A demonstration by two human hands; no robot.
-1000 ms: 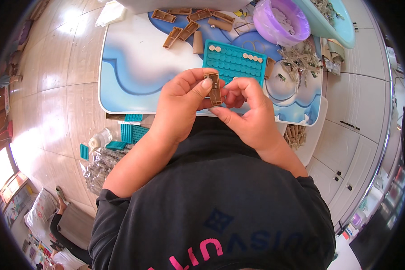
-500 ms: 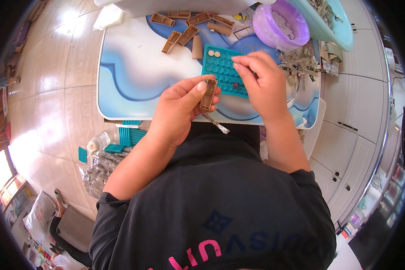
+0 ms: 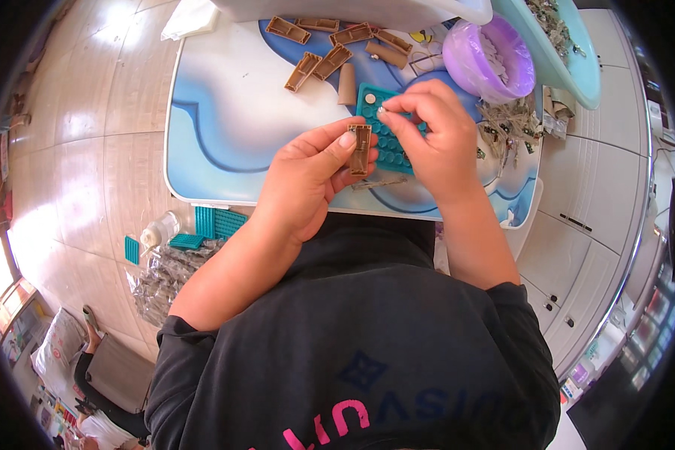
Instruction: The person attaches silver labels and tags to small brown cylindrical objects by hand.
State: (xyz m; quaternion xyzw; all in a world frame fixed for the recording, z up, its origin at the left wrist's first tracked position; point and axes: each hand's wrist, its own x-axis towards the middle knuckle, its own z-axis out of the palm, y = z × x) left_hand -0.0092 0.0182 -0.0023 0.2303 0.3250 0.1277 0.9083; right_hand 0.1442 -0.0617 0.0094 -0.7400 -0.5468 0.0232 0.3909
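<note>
A small brown rectangular plastic casing (image 3: 360, 154) is upright in my left hand (image 3: 307, 161), its hollow side facing up and my thumb pressed on its upper edge. Over the teal tray of round pockets (image 3: 390, 154), the fingertips of my right hand (image 3: 435, 135) pinch a small whitish round disc (image 3: 382, 111). Another pale disc (image 3: 370, 99) sits in a corner pocket at the tray's far left. My hands partly cover the tray. A few thin wires (image 3: 380, 183) lie at its near side.
Several brown casings (image 3: 332, 61) lie at the back of the table (image 3: 225, 105). A purple tub (image 3: 457, 56) holds grey-white pieces, with a turquoise basin (image 3: 581, 75) beyond it. Wired parts (image 3: 508, 131) are heaped at right. Below left are teal trays (image 3: 219, 223) and a plastic bag (image 3: 169, 277).
My right hand has come left to the tray's far left corner and picked up one of the two pale discs there. My left hand still holds the casing; the view has shifted slightly.
</note>
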